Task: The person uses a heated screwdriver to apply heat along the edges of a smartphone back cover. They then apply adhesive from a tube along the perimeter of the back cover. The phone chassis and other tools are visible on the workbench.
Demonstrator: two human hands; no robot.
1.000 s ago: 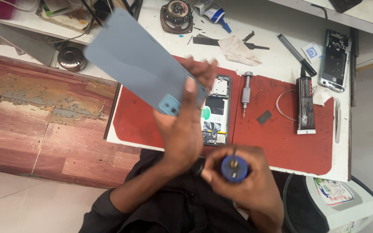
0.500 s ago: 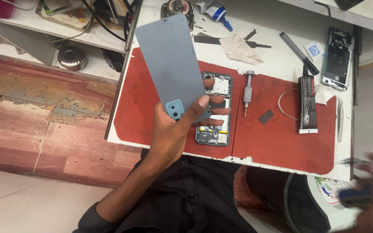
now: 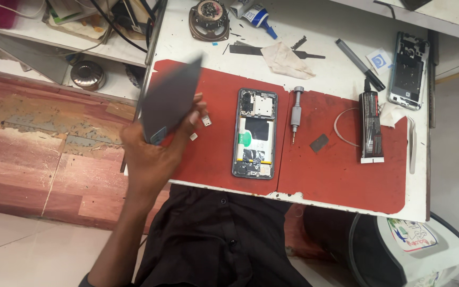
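Grey plastic fills my left hand [image 3: 152,157]: a phone back cover [image 3: 170,98], seen dark and motion-blurred, clamped between thumb and fingers [image 3: 196,109] at its lower end. It stands tilted, its upper end over the left edge of the red mat [image 3: 336,180], clear of the surface. My left grip is closed firmly on that cover. My right hand is out of view, so I record nothing for it.

Just beside my fingertips two small pale parts [image 3: 200,129] lie on the mat, close to each other. Further right, near the mat's middle, the opened phone [image 3: 254,133] lies flat, face down, with its battery and board exposed, well apart from the cover. Just beside the phone on its right lies a grey screwdriver [image 3: 296,112], tip pointing toward me. Beyond it a small dark chip [image 3: 319,142] lies on the mat, then a thin white cable loop [image 3: 342,127], then a black glue tube [image 3: 371,127] lying lengthwise.

On the white worktop [image 3: 330,32] past the mat: a crumpled cloth [image 3: 287,61], a black pen [image 3: 359,64], a small round speaker [image 3: 208,20] and a second stripped phone frame [image 3: 409,72] at the far right. Pale tweezers [image 3: 411,143] lie along the right edge.
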